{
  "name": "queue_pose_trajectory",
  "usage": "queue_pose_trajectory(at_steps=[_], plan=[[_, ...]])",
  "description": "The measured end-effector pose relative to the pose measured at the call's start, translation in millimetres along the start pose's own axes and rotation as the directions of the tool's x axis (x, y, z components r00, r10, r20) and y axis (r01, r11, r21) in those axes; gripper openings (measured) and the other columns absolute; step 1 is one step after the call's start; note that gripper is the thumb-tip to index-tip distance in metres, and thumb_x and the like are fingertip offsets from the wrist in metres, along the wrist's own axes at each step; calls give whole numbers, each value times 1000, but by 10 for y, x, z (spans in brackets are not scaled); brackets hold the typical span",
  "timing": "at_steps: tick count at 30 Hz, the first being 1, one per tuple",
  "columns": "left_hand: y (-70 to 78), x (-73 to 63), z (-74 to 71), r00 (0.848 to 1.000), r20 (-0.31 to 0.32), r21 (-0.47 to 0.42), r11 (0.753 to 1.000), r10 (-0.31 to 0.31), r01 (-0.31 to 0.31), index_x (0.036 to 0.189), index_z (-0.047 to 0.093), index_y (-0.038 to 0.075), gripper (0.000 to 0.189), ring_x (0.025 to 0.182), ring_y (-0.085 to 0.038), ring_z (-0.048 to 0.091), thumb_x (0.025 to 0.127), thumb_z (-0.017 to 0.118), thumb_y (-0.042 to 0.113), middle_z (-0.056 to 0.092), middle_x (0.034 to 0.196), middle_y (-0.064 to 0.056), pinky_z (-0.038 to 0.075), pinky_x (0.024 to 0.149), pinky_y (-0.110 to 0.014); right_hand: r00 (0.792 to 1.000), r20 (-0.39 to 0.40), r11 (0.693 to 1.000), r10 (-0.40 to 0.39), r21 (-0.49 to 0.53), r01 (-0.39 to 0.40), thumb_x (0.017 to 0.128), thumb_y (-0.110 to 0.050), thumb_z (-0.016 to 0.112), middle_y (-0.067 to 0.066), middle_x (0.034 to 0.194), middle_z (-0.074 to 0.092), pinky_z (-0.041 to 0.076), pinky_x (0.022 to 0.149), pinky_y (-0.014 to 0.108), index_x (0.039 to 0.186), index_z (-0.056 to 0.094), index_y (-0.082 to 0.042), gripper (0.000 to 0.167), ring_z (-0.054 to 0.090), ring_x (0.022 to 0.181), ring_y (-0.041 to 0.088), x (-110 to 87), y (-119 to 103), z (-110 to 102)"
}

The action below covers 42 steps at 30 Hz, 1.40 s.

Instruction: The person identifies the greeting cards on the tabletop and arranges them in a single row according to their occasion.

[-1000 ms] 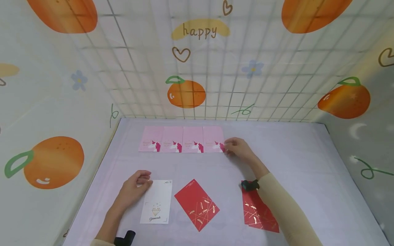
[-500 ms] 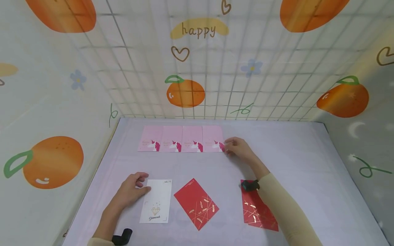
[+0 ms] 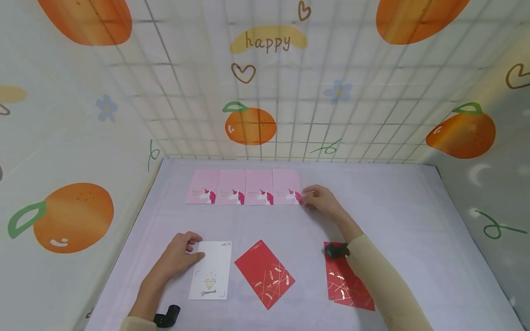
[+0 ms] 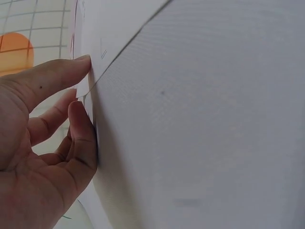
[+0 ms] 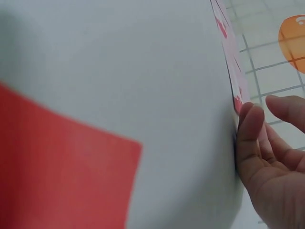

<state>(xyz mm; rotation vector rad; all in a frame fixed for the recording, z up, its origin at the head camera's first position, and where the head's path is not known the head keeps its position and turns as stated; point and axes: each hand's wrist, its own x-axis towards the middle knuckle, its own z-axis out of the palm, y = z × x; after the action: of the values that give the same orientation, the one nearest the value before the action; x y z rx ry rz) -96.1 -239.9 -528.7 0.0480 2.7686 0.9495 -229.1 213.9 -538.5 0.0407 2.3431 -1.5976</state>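
Observation:
A white card (image 3: 212, 264) with a gold diamond print lies flat on the near left of the table. My left hand (image 3: 177, 255) is at its upper left edge, thumb on the card and the other fingers loosely bent beside it. In the left wrist view, the thumb (image 4: 71, 69) meets the card's face near a corner. Along the back, several pink unicorn cards (image 3: 258, 181) form a side-by-side row. My right hand (image 3: 325, 202) rests on the table with relaxed fingertips at the right edge of the last card.
Between the arms a red card (image 3: 262, 271) with gold feathers lies turned at an angle. More red cards (image 3: 345, 285) overlap under the right forearm, partly hidden. A printed curtain over a wire grid (image 3: 290, 105) rises behind the table (image 3: 397, 197).
My left hand has slid slightly down and left along the white card's edge, its thumb now lower on the card. The right hand and all the cards stay in place.

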Motion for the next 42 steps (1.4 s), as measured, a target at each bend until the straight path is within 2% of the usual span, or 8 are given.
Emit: queue_pose_trajectory(at_steps=[11, 19, 29, 36, 42], plan=[[14, -4, 15, 1000, -18, -26, 1000, -4, 4, 112, 61, 6, 34, 89, -21, 56, 84, 79, 10, 61, 98, -4, 50, 78, -38, 1000, 3, 1000, -14, -7, 14, 99, -21, 64, 13, 103, 68, 55, 80, 34, 129, 60, -6, 34, 65, 86, 27, -91, -87, 49], [48, -28, -6, 1000, -27, -66, 998, -8, 6, 110, 61, 7, 29, 86, -21, 58, 86, 76, 9, 62, 91, -2, 49, 76, -37, 997, 29, 998, -67, 21, 66, 98, -19, 66, 16, 106, 67, 57, 78, 34, 129, 58, -3, 36, 66, 87, 30, -183, -180, 101], [17, -35, 8, 999, -37, -90, 996, -11, 8, 111, 61, 8, 25, 87, -17, 60, 89, 73, 8, 63, 94, -1, 50, 77, -36, 989, 56, 991, -134, 23, 133, 95, -17, 70, 13, 103, 66, 57, 74, 33, 129, 59, -1, 39, 68, 84, 31, -319, -236, 254], [-19, -32, 22, 999, -48, -92, 996, -14, 10, 112, 62, 10, 23, 88, -17, 61, 91, 72, 11, 64, 95, -1, 51, 78, -35, 979, 85, 982, -186, 34, 184, 95, -15, 69, 21, 102, 67, 58, 73, 35, 128, 59, 0, 37, 68, 85, 38, -504, -364, 384], [-34, -29, 14, 999, -48, -109, 994, -24, 19, 114, 61, 11, 23, 91, -18, 62, 93, 71, 12, 64, 98, -2, 52, 82, -36, 967, 105, 972, -234, 55, 229, 95, -15, 70, 20, 101, 66, 58, 75, 35, 127, 59, -3, 36, 67, 87, 41, -693, -422, 495]])
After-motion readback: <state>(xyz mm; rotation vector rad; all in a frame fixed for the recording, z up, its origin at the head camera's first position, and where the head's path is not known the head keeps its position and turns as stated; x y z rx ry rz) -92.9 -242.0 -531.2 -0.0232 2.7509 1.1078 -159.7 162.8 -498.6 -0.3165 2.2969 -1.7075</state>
